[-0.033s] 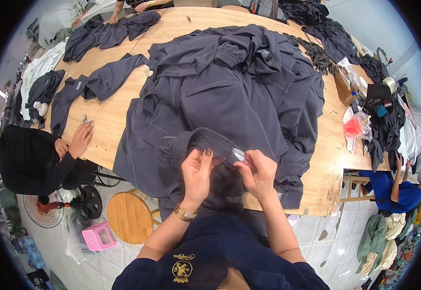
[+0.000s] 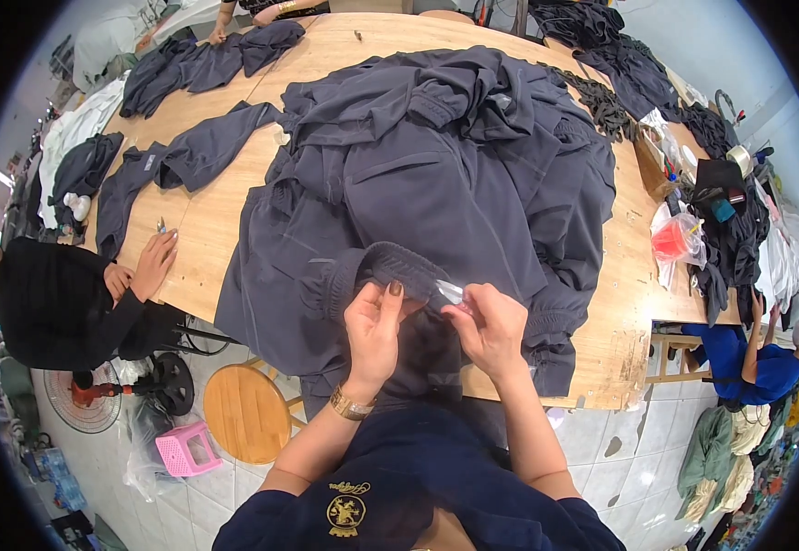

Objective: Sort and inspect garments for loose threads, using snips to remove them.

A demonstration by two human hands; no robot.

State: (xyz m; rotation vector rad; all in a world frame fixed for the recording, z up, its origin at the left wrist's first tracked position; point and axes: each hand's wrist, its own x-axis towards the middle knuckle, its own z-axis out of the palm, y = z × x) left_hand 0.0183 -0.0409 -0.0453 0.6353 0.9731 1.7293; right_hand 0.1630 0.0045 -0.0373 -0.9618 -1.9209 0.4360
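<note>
My left hand (image 2: pixel 376 329) pinches the gathered elastic waistband (image 2: pixel 398 264) of a dark grey garment, with the thumb on top. Closed in my right hand (image 2: pixel 491 326) is a small silver blade-like tool, apparently thread snips (image 2: pixel 450 291). Its tip points left and meets the edge of the waistband beside my left fingers. How the blades stand is too small to tell. Beneath both hands spreads a large heap of dark grey garments (image 2: pixel 473 197), one showing a welt pocket.
The heap lies on a wooden table (image 2: pixel 216 220). At the left sits a person in black (image 2: pixel 55 298), hands on the table edge. A red cup in a plastic bag (image 2: pixel 670 241) stands right. A round wooden stool (image 2: pixel 245 413) and pink stool (image 2: pixel 188 450) are below.
My right hand has shifted very slightly left, and the silver tool lies at a flatter angle against the waistband. The left hand keeps its place.
</note>
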